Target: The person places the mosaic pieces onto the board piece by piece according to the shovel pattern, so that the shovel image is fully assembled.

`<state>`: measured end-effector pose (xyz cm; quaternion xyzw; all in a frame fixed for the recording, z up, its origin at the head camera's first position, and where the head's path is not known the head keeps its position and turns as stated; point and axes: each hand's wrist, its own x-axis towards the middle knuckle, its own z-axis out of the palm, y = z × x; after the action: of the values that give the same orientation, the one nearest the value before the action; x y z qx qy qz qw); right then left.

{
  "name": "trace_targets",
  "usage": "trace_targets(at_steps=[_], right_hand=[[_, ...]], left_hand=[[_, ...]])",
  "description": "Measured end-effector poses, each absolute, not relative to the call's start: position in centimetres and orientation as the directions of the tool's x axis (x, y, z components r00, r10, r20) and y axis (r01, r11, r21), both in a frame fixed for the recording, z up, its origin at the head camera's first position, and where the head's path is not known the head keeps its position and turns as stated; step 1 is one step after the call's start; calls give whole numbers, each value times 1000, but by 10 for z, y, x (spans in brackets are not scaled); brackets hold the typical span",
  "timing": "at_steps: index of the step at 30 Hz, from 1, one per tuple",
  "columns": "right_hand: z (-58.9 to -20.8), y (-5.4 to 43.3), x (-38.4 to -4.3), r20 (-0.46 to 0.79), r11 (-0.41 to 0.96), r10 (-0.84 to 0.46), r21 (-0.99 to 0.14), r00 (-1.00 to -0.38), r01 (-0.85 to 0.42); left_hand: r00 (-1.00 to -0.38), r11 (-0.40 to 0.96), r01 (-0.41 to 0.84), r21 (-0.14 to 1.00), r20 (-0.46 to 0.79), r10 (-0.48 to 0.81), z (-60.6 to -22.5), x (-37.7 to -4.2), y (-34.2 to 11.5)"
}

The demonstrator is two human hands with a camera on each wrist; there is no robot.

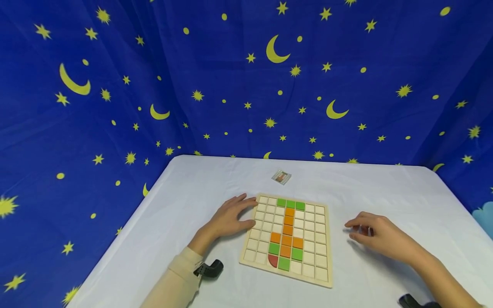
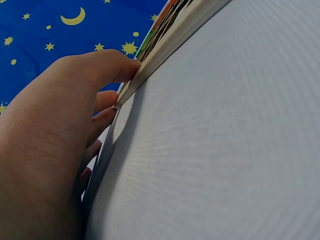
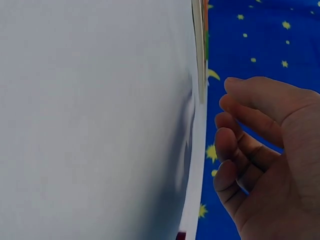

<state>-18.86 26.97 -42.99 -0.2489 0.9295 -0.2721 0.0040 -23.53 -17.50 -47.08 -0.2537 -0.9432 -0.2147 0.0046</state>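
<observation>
A square wooden grid board (image 1: 329, 256) lies on the table, slightly turned. Three green tiles (image 1: 290, 204) sit in its far row. Several orange tiles (image 1: 287, 230) run down the middle column, with more orange and green ones beside its near end. A red quarter-round piece (image 1: 273, 260) fills a near-row square, left of a green tile (image 1: 283, 264). My left hand (image 1: 231, 216) touches the board's left edge with thumb and fingertips, fingers spread. To the board's right, my right hand (image 1: 379, 235) hovers over the cloth, loosely curled and holding nothing.
A small printed card (image 1: 282, 176) with a grid picture lies beyond the board. White cloth (image 1: 200, 179) covers the table, and a blue curtain (image 1: 231, 77) with moons and stars hangs behind it. A small red thing (image 3: 181, 235) shows low in the right wrist view.
</observation>
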Motion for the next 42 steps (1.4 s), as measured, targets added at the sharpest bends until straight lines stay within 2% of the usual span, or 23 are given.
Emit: trace_targets(at_steps=[17,30,42], right_hand=[[-434,317,-186,192,758,-381,-496,-905,-424],[-436,363,-190,24,850,-231,-482,-973,-214],[-446,376,-190,-22,802,-283,-553,-959,-224]], left_hand=[[-875,784,472,403,108,471,-472,-235,-175],[-877,783,469,408,110,468,-472,-236,-175],[-870,774,482,410,121,477,-471,-237,-176]])
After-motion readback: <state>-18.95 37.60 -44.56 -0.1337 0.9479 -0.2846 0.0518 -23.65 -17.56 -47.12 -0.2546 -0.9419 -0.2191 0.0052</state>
